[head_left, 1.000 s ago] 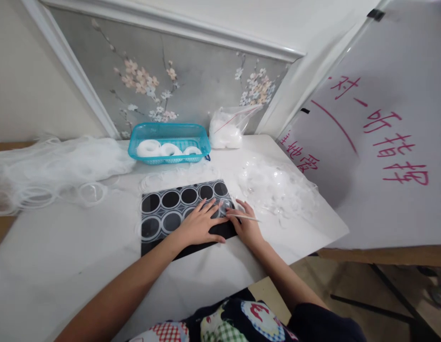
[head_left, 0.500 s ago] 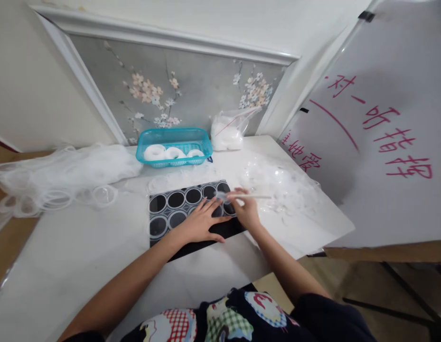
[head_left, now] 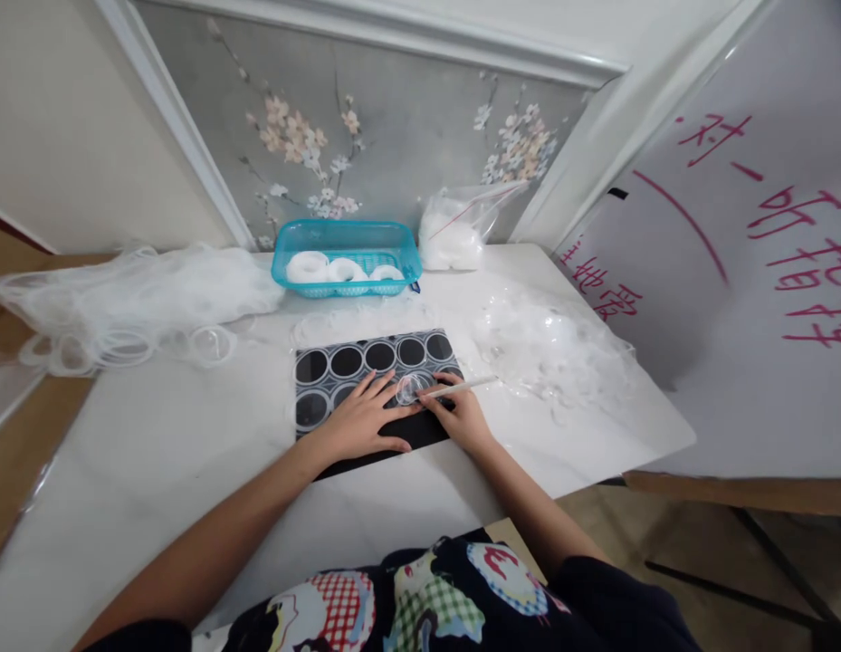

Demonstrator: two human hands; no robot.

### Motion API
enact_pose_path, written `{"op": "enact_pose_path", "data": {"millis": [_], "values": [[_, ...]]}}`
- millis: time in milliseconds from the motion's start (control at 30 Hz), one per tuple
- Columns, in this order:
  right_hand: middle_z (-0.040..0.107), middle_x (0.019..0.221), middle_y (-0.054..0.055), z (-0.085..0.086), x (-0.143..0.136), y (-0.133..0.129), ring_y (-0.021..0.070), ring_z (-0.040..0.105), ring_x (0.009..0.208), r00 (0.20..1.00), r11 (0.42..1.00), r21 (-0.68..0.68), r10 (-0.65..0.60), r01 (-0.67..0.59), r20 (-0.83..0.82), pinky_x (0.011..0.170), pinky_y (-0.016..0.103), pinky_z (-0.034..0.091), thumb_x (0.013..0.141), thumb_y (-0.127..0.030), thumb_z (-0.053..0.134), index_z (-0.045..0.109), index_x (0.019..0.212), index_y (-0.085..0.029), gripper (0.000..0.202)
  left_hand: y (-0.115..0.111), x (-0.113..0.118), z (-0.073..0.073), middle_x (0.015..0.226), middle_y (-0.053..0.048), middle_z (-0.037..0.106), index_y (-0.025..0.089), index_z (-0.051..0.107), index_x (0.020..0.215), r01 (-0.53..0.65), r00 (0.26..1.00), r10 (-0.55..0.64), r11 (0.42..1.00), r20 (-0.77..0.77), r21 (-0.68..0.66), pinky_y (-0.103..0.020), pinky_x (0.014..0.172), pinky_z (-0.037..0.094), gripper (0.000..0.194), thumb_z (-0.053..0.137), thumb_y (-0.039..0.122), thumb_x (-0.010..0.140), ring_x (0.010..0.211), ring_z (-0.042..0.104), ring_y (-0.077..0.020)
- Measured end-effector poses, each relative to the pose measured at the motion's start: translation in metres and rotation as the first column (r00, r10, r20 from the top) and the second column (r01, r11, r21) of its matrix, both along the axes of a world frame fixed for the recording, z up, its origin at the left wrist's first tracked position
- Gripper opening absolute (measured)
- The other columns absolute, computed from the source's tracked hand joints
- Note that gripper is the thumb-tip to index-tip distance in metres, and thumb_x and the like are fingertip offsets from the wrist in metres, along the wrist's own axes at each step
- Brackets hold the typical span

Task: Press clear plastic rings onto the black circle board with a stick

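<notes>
Just below frame centre: left hand [head_left: 362, 422] flat, fingers apart on black sheet [head_left: 421, 432]; right hand [head_left: 463, 418], grip clamped on white stick [head_left: 472, 386]

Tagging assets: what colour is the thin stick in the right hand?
The thin stick is white, clearest in head view.

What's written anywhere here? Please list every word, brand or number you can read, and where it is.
"对一听指挥": red writing slanting down the whiteboard; the last characters run up to the picture's edge.
"她爱": red, lower left on the whiteboard; the small mark before it is too cramped to read surely.
I can make out no words, brands or numbers on the black mat, basket or bag.
</notes>
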State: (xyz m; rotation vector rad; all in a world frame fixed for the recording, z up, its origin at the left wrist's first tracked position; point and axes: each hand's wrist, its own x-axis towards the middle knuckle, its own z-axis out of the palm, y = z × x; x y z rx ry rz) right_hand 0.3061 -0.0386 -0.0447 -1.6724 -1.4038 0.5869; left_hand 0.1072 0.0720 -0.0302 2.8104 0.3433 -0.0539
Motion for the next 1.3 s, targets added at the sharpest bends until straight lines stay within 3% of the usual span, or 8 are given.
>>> {"op": "enact_pose_path", "data": {"millis": [667, 933, 1000, 1033, 1100, 1133, 1167, 1300], "values": [[0.077, 0.100, 0.007, -0.007, 0.001, -0.003, 0.0310, 0.062, 0.118, 0.992, 0.997, 0.075, -0.007, -0.003, 0.125, 0.098, 0.051, 0.051, 0.090, -0.032, 0.062, 0.078, 0.090, -0.026, 0.017, 0.000, 0.000, 0.001, 0.162, -0.005, 0.023, 0.041, 0.040, 0.148, -0.016, 1.000, 0.016, 1.000, -0.004, -0.026, -0.056, 0.120, 0.012, 0.070, 0.051, 0.073, 0.086, 0.150, 0.017, -0.0371], [0.077, 0.103, 0.004, -0.002, 0.022, 0.010, 0.0231, 0.068, 0.105, 0.795, 0.935, 0.136, 0.194, -0.327, 0.575, 0.106, 0.046, 0.042, 0.094, -0.018, 0.052, 0.073, 0.101, -0.025, 0.023, 0.000, 0.002, 0.003, 0.161, -0.005, 0.027, 0.038, 0.044, 0.147, -0.034, 0.999, 0.031, 0.995, -0.035, -0.092, -0.054, 0.121, 0.008, 0.069, 0.053, 0.070, 0.086, 0.150, 0.018, -0.0343], [0.077, 0.099, 0.006, 0.010, 0.045, 0.027, 0.0225, 0.069, 0.099, 0.836, 0.953, 0.251, 0.004, -0.170, 0.548, 0.102, 0.044, 0.045, 0.094, -0.021, 0.049, 0.073, 0.096, -0.022, 0.024, 0.000, 0.002, 0.004, 0.162, -0.004, 0.027, 0.039, 0.042, 0.147, -0.034, 0.999, 0.031, 0.994, -0.029, -0.108, -0.054, 0.121, 0.007, 0.068, 0.051, 0.070, 0.088, 0.150, 0.016, -0.0337], [0.077, 0.097, 0.008, 0.018, 0.055, 0.036, 0.0229, 0.069, 0.096, 0.860, 0.933, 0.358, -0.198, 0.019, 0.471, 0.098, 0.044, 0.047, 0.095, -0.023, 0.046, 0.072, 0.093, -0.020, 0.026, 0.000, 0.002, 0.005, 0.162, -0.004, 0.025, 0.039, 0.041, 0.148, -0.035, 0.999, 0.032, 0.993, -0.025, -0.115, -0.055, 0.121, 0.007, 0.067, 0.049, 0.070, 0.089, 0.151, 0.015, -0.0336], [0.075, 0.097, 0.011, 0.034, 0.065, 0.050, 0.0245, 0.069, 0.093, 0.787, 0.745, 0.524, -0.581, 0.414, 0.205, 0.090, 0.044, 0.051, 0.098, -0.028, 0.041, 0.071, 0.093, -0.017, 0.032, 0.000, 0.002, 0.007, 0.163, -0.005, 0.023, 0.039, 0.042, 0.147, -0.031, 0.999, 0.029, 0.992, -0.019, -0.126, -0.056, 0.121, 0.007, 0.068, 0.048, 0.072, 0.088, 0.151, 0.013, -0.0341], [0.074, 0.097, 0.012, 0.040, 0.063, 0.054, 0.0251, 0.069, 0.093, 0.757, 0.676, 0.544, -0.644, 0.497, 0.109, 0.088, 0.044, 0.052, 0.098, -0.030, 0.041, 0.071, 0.092, -0.016, 0.033, 0.000, 0.001, 0.008, 0.163, -0.005, 0.023, 0.038, 0.043, 0.146, -0.019, 1.000, 0.016, 0.991, -0.019, -0.135, -0.057, 0.120, 0.007, 0.069, 0.049, 0.072, 0.087, 0.151, 0.013, -0.0349], [0.074, 0.096, 0.012, 0.044, 0.055, 0.056, 0.0253, 0.069, 0.093, 0.783, 0.685, 0.540, -0.618, 0.488, 0.077, 0.087, 0.043, 0.053, 0.097, -0.032, 0.044, 0.071, 0.091, -0.017, 0.032, 0.002, -0.001, 0.011, 0.163, -0.006, 0.022, 0.038, 0.045, 0.146, -0.002, 1.000, -0.001, 0.989, -0.019, -0.147, -0.057, 0.120, 0.007, 0.069, 0.050, 0.072, 0.086, 0.151, 0.013, -0.0357], [0.076, 0.091, 0.006, 0.036, -0.005, 0.042, 0.0234, 0.070, 0.091, 0.987, 0.946, 0.321, -0.091, 0.042, 0.136, 0.089, 0.039, 0.053, 0.093, -0.030, 0.053, 0.072, 0.084, -0.022, 0.023, 0.012, -0.017, 0.024, 0.164, -0.004, 0.020, 0.039, 0.051, 0.141, 0.016, 0.999, -0.023, 0.982, -0.035, -0.189, -0.060, 0.119, 0.011, 0.066, 0.058, 0.070, 0.083, 0.150, 0.010, -0.0406]]}}
